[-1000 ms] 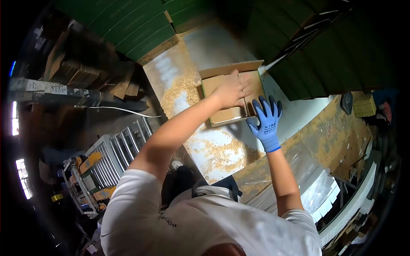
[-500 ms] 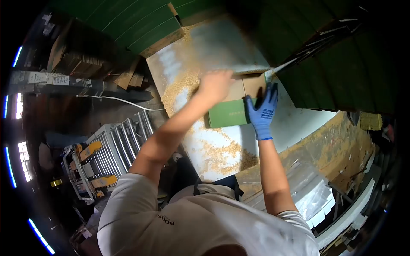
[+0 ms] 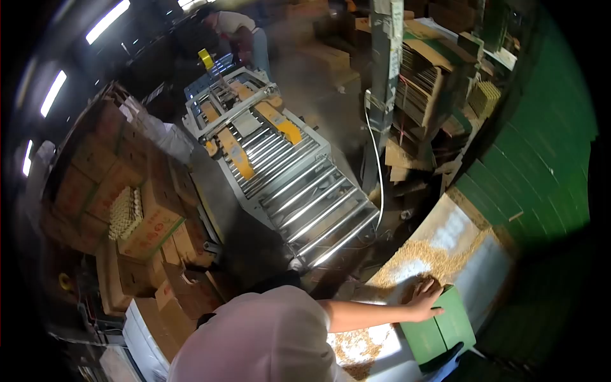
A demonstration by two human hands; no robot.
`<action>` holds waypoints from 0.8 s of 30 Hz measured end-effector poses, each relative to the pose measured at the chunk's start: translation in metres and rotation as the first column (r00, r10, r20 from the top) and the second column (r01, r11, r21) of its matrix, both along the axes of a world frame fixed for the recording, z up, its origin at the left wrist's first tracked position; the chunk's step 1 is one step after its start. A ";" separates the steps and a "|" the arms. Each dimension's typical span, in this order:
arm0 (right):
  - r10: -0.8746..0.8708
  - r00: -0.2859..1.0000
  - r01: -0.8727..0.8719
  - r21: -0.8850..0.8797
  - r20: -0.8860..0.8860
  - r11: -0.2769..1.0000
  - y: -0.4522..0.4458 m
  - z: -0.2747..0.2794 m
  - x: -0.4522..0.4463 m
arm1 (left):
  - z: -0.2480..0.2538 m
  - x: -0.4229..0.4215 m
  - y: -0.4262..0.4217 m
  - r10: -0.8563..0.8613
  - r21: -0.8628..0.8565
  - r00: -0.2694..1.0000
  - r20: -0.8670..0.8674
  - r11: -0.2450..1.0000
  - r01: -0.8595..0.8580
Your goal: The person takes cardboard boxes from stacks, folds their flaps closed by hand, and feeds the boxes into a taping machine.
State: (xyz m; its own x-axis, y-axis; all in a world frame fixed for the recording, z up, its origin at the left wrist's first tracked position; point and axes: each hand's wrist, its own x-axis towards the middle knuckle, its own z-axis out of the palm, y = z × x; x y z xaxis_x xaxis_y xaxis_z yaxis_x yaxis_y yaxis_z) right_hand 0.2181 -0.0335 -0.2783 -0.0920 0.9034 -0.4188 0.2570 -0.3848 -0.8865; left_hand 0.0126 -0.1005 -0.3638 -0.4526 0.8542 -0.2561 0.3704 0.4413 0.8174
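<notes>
A green cardboard box (image 3: 439, 325) lies on the pale worktop at the lower right, with its green lid panels facing up and a seam between them. My bare left hand (image 3: 425, 302) is at the box's upper left edge, fingers apart and touching it. At the box's lower edge is my right hand (image 3: 447, 364) in a blue glove with dark fingertips. Shadow and the box hide much of that hand, so its grip is unclear. Yellowish crumbs (image 3: 407, 258) are scattered over the worktop (image 3: 474, 270) around the box.
A roller conveyor (image 3: 318, 204) with yellow-orange side parts runs to the back, where another person (image 3: 245, 35) bends over. Brown cartons (image 3: 153, 216) are stacked at left. A grey post (image 3: 384, 70) and flattened cardboard (image 3: 423, 76) stand behind; a green wall (image 3: 534, 159) borders the right.
The view has swung left towards the conveyor. The box, showing an open brown interior one second ago, now has green panels over its top. My left hand has come to its edge.
</notes>
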 end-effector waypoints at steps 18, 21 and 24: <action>0.379 0.876 -0.409 -0.042 -0.297 0.912 -0.303 -0.066 -0.409 | 0.016 -0.407 -0.419 0.468 0.170 0.880 0.080 0.863 -0.475; 0.509 0.836 -0.515 0.029 -0.203 0.857 -0.365 -0.180 -0.504 | -0.029 -0.516 -0.490 0.481 0.100 0.876 -0.026 0.873 -0.477; 0.475 0.873 -0.466 0.101 -0.110 0.879 -0.429 -0.176 -0.603 | -0.054 -0.571 -0.521 0.482 -0.057 0.729 -0.487 0.815 -0.577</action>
State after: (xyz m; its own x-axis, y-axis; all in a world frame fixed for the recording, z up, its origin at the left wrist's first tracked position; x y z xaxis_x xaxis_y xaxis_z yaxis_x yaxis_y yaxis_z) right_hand -0.3850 -0.4621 -0.4547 -0.5617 0.7658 -0.3130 0.2755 -0.1835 -0.9436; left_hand -0.5581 -0.6213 -0.4180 -0.9172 0.3951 -0.0517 0.3167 0.8016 0.5071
